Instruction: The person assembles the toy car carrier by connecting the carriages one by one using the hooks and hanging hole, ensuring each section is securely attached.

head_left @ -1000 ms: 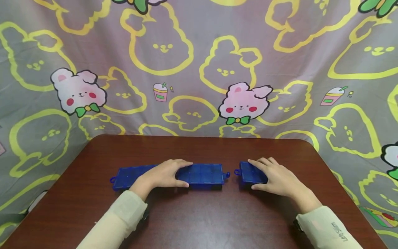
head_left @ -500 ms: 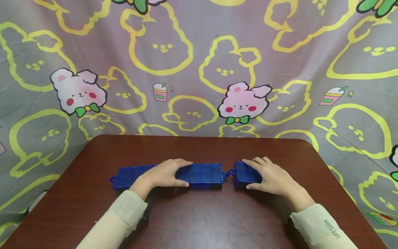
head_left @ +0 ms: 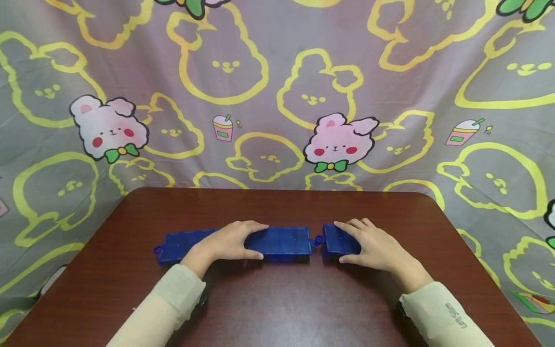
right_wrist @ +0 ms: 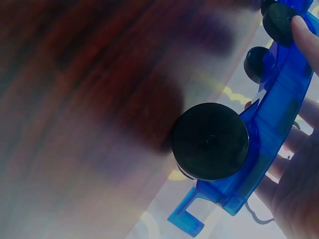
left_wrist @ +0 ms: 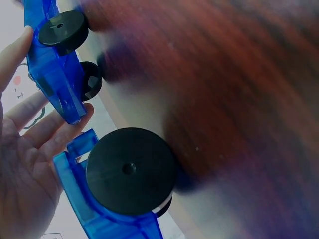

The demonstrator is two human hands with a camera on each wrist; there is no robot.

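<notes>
Translucent blue toy wagons with black wheels stand in a row on the table. My left hand [head_left: 230, 241] spans the middle wagon [head_left: 286, 241], thumb on the near side and fingers on the far side. Another wagon [head_left: 179, 245] reaches out to its left; where the two meet is hidden under this hand. With thumb and fingers, my right hand [head_left: 377, 246] grips the shorter-looking right wagon [head_left: 338, 239]. That wagon's ring overlaps the middle wagon's end hook in the head view. Black wheels [left_wrist: 130, 169] show in the left wrist view, and a large wheel [right_wrist: 210, 142] in the right.
A dark red-brown wooden table [head_left: 277, 303] lies under everything, its front part stretching between my forearms. Behind it hangs a grey curtain [head_left: 260, 106] printed with yellow bear outlines and pink rabbits.
My right hand has slid the right wagon leftward, closing the gap until its ring overlaps the middle wagon's hook. The left hand and its wagons have stayed in place.
</notes>
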